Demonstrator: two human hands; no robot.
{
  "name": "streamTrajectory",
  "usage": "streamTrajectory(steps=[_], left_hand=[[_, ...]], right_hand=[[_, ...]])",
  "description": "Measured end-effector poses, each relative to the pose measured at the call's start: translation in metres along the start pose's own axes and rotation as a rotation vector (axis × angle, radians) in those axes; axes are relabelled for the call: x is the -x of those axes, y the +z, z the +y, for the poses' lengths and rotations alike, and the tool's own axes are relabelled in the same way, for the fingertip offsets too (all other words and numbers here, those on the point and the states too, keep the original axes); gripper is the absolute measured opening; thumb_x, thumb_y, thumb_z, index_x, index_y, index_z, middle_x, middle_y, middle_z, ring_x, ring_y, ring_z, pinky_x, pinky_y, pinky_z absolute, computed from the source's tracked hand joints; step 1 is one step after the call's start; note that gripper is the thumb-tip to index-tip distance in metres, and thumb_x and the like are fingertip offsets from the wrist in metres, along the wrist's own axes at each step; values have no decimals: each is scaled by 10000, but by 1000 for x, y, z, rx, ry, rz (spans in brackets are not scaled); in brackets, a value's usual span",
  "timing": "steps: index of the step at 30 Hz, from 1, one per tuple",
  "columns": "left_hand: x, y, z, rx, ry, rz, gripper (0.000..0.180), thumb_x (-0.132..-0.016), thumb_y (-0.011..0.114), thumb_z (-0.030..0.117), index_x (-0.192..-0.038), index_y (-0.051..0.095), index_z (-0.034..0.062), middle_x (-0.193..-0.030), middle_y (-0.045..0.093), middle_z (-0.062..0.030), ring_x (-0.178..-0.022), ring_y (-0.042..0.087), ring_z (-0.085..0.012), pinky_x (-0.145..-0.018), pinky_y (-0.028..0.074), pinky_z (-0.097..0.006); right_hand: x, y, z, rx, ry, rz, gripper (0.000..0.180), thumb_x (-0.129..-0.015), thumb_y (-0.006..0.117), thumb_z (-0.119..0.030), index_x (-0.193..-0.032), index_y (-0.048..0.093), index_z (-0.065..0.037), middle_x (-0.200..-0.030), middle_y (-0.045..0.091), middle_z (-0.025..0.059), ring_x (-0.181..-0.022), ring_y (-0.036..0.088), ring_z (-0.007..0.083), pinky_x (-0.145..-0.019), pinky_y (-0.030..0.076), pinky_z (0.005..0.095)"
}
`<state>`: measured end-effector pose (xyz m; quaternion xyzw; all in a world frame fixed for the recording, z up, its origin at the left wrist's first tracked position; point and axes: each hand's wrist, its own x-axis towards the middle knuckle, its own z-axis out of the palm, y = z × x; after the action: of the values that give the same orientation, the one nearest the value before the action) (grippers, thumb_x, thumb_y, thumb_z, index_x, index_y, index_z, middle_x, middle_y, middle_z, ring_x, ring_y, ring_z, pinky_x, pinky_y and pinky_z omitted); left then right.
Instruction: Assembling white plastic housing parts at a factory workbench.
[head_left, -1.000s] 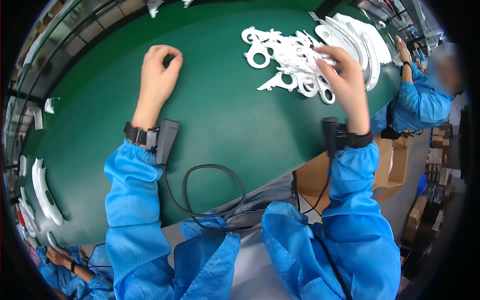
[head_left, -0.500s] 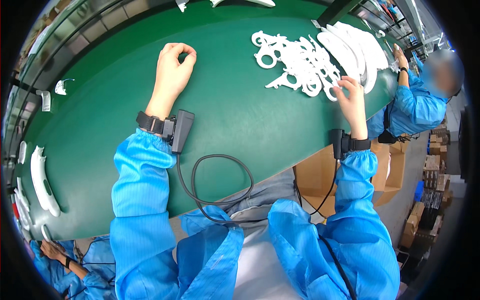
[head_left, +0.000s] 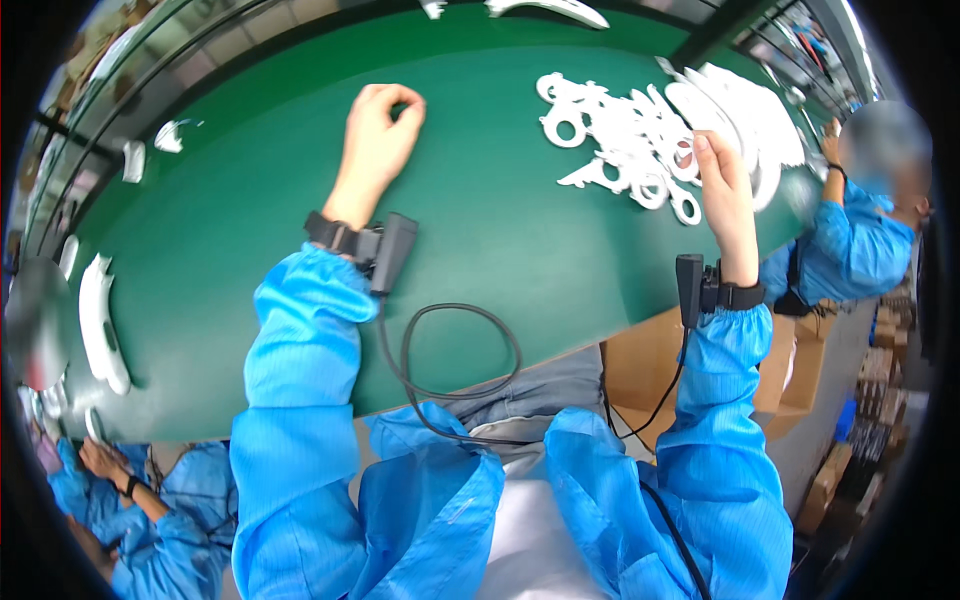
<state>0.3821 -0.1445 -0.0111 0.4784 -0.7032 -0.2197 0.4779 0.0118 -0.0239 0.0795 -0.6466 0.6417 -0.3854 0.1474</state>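
Note:
My left hand hovers over or rests on the green table, its thumb and forefinger curled into a ring. No object shows in it. At the right, my right hand has its fingers closed at the edge of a pile of flat white plastic parts with round holes. Its thumb lies in front of one white ring-shaped part, and skin shows through the hole. Behind that hand, larger curved white shells are stacked. Both wrists wear black straps with small boxes, and a black cable loops between them.
A long curved white shell lies at the left edge, with small white pieces farther back. Another curved part is at the far edge. Co-workers in blue sit at right and lower left. A cardboard box stands below the table.
The view has shifted, so the table items appear farther right. My right hand has drawn up along the pile and its fingers have closed. My left hand keeps its curled shape.

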Motion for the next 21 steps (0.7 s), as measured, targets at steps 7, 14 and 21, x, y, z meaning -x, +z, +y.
streamTrajectory(steps=[7,14,21], left_hand=[[18,-14,11,121,-75,-70,177,-917,615,171,-972,677,15,-905,684,-84,-862,639,-168,-778,513,-315],[17,-44,-8,166,-139,228,145,-885,623,139,-878,667,1,-845,663,-85,-747,628,-155,-673,501,-287],[-15,-153,-99,-558,18,726,101,-769,630,82,-846,676,37,-897,657,-142,-915,582,-320,-820,461,-416]], right_hand=[[-30,102,-93,-183,-153,-375,264,-1005,510,-221,-1011,645,7,-697,494,-13,-671,450,73,-592,358,237],[-18,192,-96,-235,-268,-485,255,-896,597,-82,-1131,597,17,-967,606,133,-909,591,236,-836,469,322],[-5,189,-101,-85,-540,-496,490,-728,764,-78,-1177,575,-23,-1244,513,160,-1119,481,364,-968,425,426]])
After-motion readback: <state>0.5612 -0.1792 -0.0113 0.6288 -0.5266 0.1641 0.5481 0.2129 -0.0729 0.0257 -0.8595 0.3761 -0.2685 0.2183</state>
